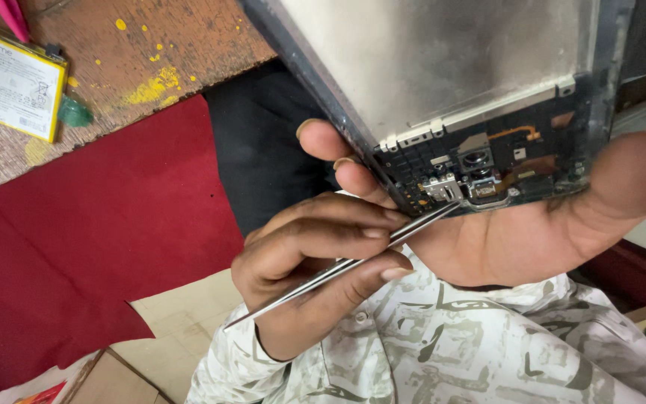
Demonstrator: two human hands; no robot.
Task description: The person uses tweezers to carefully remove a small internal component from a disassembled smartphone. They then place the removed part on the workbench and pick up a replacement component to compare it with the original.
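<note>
Opened dark phone chassis with bare metal plate [443,82] upper right of frame, cradled in left hand [532,232] (thumb up right edge), right hand [315,262] fingers pinched shut on thin silver tweezers [345,263], tips touching phone's lower circuit area at centre.

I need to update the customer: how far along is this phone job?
Done: the phone is open, its battery out on the bench. In hand: the right hand holds the phone while the left hand sets tweezers at the bottom board. Left, probably: refitting the battery and closing up.
</note>
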